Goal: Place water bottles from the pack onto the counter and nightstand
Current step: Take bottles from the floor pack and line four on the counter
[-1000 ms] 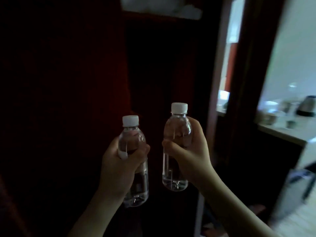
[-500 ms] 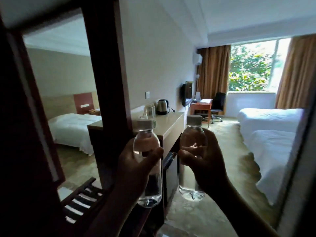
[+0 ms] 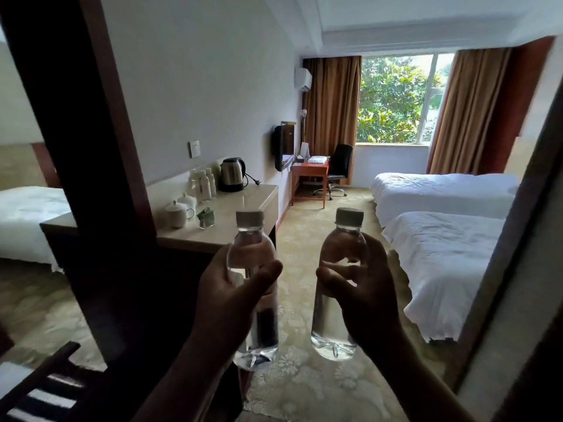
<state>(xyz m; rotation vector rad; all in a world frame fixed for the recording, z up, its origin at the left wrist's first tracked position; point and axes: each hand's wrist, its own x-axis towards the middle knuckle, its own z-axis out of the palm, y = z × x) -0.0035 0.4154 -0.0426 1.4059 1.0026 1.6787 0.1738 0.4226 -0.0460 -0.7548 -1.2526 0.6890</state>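
Head view shows two clear, white-capped water bottles held upright side by side, well apart, over patterned carpet. At about 7 o'clock the left hand [image 3: 227, 295] wraps the left bottle [image 3: 254, 287], thumb across its front, fingers curled behind. At about 5 o'clock the right hand [image 3: 364, 292] clasps the right bottle [image 3: 339, 284] the same way. Toward 11 o'clock the counter [image 3: 243, 205] carries a kettle [image 3: 232, 174], what look like three more bottles [image 3: 204, 182] and two lidded cups [image 3: 180, 210]. Two white beds [image 3: 441, 248] lie toward 2 o'clock.
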